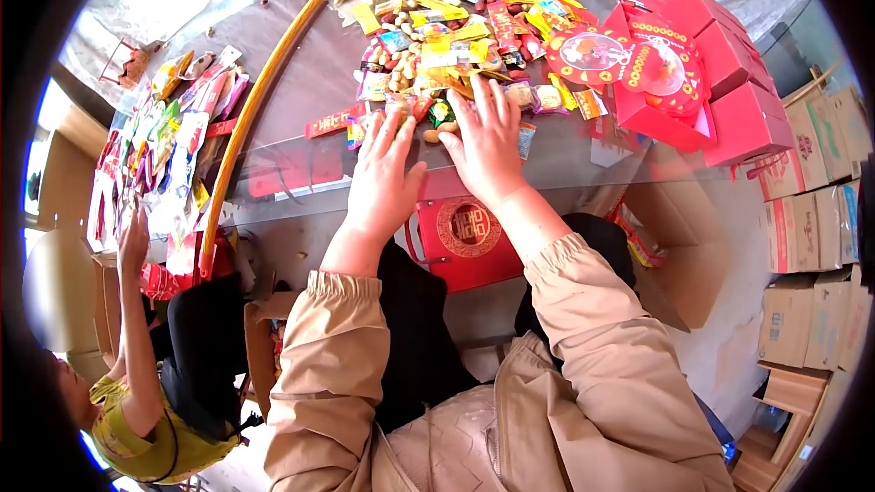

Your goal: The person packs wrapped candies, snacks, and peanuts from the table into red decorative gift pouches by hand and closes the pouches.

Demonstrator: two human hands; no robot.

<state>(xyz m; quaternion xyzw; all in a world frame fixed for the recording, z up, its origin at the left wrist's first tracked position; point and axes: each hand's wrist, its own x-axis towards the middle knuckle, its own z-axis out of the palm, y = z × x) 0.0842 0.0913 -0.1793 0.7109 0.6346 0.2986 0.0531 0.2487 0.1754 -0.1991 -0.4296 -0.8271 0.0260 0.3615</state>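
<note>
A heap of wrapped candies (453, 54) and peanuts (401, 71) is spread over the glass-topped table. My left hand (387, 173) rests at the heap's near edge, fingers stretched forward, with a red wrapper beside its fingertips. Close by on the right, my right hand (488, 141) reaches over the same edge, its fingers apart and touching the sweets. Between the two hands lie a green-wrapped candy (441, 113) and a few peanuts. Below them, a red gift box (463, 241) with a round gold emblem stands near my lap, partly covered by my forearms.
Open red boxes (670, 118) with printed round cards stand at the right. A yellow stick (264, 82) separates my heap from another candy pile (169, 141), where a co-worker's hand (134, 241) reaches in. Cardboard cartons (802, 228) are stacked at far right.
</note>
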